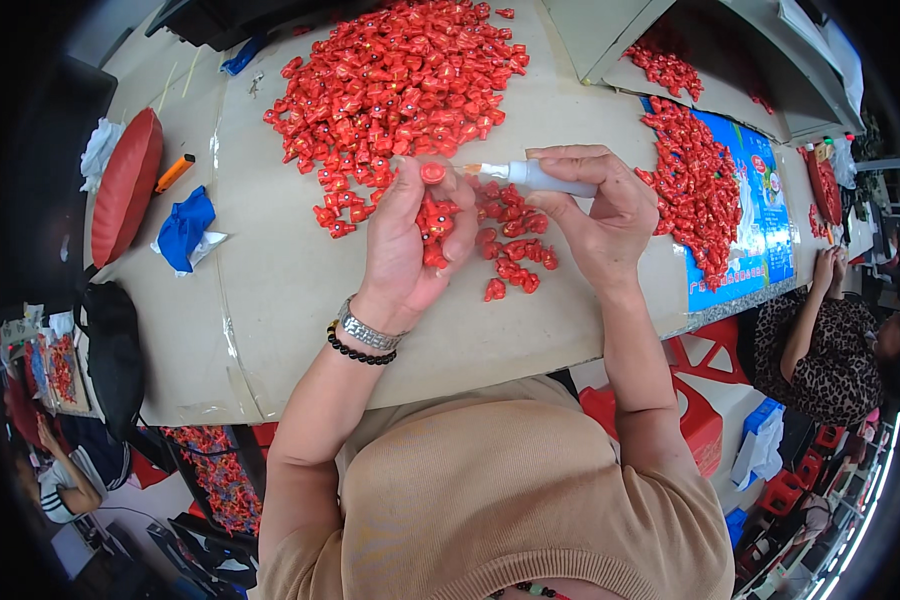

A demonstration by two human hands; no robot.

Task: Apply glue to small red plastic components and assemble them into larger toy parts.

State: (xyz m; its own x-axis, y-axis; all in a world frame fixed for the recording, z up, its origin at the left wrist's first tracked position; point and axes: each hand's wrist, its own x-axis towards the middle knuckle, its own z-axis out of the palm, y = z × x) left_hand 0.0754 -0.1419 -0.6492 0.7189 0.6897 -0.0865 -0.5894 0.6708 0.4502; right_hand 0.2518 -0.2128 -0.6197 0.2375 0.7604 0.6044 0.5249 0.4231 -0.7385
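My left hand (398, 240) is closed around several small glossy red figurines (436, 222). Between its thumb and forefinger one red piece (432, 173) is pinched, its round flat face showing. My right hand (610, 215) grips a whitish squeeze bottle (530, 175) lying nearly level, with its narrow tip pointing left toward that piece. A small gap seems to lie between tip and piece. Just beyond the left hand rises a big heap of red figurines (395, 80). A few loose figurines (518, 250) lie on the table between my hands.
The table (300, 340) has a brown covering. To the left are a red dish (128, 190), an orange marker (175, 172) and a blue cloth (185, 228). At right, another figurine pile (695, 185) covers a blue printed sheet (740, 270). A person (820, 335) sits farther right.
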